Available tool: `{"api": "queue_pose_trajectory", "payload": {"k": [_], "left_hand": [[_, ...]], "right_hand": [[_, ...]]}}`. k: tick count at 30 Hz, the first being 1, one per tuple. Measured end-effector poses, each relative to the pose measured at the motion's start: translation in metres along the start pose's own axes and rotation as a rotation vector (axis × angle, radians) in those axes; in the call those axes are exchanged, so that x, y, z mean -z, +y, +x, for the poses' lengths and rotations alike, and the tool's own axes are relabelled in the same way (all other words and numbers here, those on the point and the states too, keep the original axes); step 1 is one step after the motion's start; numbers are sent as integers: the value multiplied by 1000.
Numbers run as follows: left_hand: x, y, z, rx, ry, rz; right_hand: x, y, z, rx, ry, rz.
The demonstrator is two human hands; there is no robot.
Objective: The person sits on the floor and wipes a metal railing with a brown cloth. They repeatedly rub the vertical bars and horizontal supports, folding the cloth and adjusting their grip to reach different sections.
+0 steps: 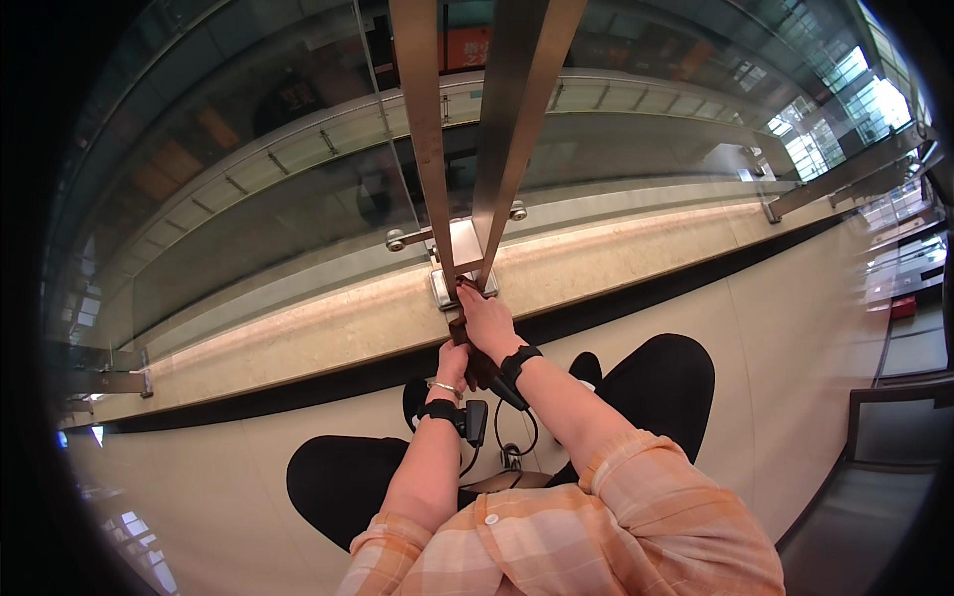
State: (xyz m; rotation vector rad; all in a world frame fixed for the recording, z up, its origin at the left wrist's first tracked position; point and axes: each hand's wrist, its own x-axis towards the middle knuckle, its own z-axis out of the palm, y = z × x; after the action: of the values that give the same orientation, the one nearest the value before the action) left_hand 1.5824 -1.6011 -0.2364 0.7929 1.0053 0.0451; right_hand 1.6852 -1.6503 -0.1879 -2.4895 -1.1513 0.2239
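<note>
A dark brown cloth [484,369] hangs below my hands, and part of it is bunched at the foot of a brushed-metal railing post [468,244]. My right hand [490,322] has its fingers stretched forward, pressing the cloth against the post's metal base plate [445,296]. Lower and to the left, my left hand [452,362] grips another part of the same cloth. My fingertips are partly hidden in its folds. Both wrists wear black straps, with a small black device [475,423] at the left one.
The post stands on a beige stone ledge [320,328] with a dark band along its front. Glass panels [298,201] rise behind it, held by round metal fittings [396,239]. A black cable [535,436] loops between my forearms. A dark-framed piece [894,425] is at right.
</note>
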Motion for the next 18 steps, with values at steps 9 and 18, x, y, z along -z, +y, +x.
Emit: {"api": "queue_pose_trajectory", "payload": {"k": [9,18], "left_hand": [[-11,-6,-2,-73,-52,66],[-23,13,-5,-3,-13,82]], "right_hand": [[12,21,-25,-421,274,374],[17,47,25,-116,-87,143]]}}
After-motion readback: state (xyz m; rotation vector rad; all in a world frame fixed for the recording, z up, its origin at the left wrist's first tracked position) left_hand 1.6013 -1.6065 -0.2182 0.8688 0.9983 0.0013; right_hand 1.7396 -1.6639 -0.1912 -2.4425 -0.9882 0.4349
